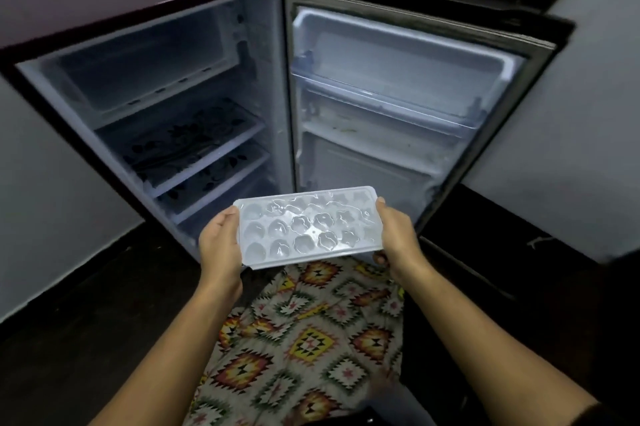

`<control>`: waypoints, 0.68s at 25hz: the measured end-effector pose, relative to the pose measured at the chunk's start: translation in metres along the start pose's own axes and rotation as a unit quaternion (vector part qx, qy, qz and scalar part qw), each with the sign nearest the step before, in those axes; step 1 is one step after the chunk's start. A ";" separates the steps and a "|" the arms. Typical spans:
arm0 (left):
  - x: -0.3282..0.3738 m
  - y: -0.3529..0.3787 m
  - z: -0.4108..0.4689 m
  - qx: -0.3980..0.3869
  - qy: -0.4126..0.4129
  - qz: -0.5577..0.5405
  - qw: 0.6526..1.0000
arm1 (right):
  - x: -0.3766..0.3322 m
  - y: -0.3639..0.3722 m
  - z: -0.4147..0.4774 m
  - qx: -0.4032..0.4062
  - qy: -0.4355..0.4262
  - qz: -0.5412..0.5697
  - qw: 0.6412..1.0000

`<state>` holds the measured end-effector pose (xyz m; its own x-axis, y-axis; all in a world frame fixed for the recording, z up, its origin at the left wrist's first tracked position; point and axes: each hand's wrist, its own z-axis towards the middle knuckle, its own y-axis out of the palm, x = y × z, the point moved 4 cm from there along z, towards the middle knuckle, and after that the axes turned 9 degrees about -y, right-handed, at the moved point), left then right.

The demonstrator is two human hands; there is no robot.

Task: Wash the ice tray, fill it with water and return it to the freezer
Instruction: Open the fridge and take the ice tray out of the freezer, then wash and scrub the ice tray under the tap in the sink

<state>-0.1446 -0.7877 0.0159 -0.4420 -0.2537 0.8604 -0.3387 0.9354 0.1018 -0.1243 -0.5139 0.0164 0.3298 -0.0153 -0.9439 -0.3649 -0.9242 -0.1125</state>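
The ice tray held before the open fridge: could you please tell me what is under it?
Under the ice tray, patterned fabric shows past its near edge. The left hand and right hand grip its ends; their fingers beneath are mostly covered by it.

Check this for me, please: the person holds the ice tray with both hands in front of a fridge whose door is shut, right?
Not quite: the head view shows the fridge door standing wide open. The left hand and right hand do hold the ice tray in front of it.
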 end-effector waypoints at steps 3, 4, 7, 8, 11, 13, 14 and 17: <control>-0.011 0.045 -0.011 -0.032 0.003 0.033 0.999 | 0.013 -0.051 0.002 0.046 -0.007 0.016 0.999; -0.015 0.060 -0.014 -0.044 0.002 0.039 0.998 | 0.017 -0.067 0.001 0.059 -0.005 0.017 0.998; -0.031 0.110 -0.029 -0.087 -0.012 0.056 0.995 | 0.023 -0.121 -0.004 0.093 0.003 0.042 0.995; -0.036 0.127 -0.035 -0.099 -0.016 0.060 0.993 | 0.023 -0.139 -0.006 0.106 0.006 0.047 0.993; -0.052 0.183 -0.053 -0.139 -0.022 0.075 0.987 | 0.027 -0.196 -0.011 0.145 0.007 0.063 0.987; -0.063 0.225 -0.066 -0.167 -0.026 0.098 0.981 | 0.032 -0.237 -0.012 0.165 0.009 0.061 0.984; -0.068 0.245 -0.072 -0.179 -0.026 0.110 0.977 | 0.036 -0.256 -0.013 0.178 0.014 0.061 0.982; -0.085 0.308 -0.090 -0.222 -0.029 0.134 0.965 | 0.046 -0.314 -0.017 0.228 0.026 0.076 0.970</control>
<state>-0.1364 -0.4559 0.0186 -0.5153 0.0098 0.8570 0.1769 0.9796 0.0952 0.0209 -0.2307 0.0134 0.2819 -0.1687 -0.9445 -0.7566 -0.6444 -0.1107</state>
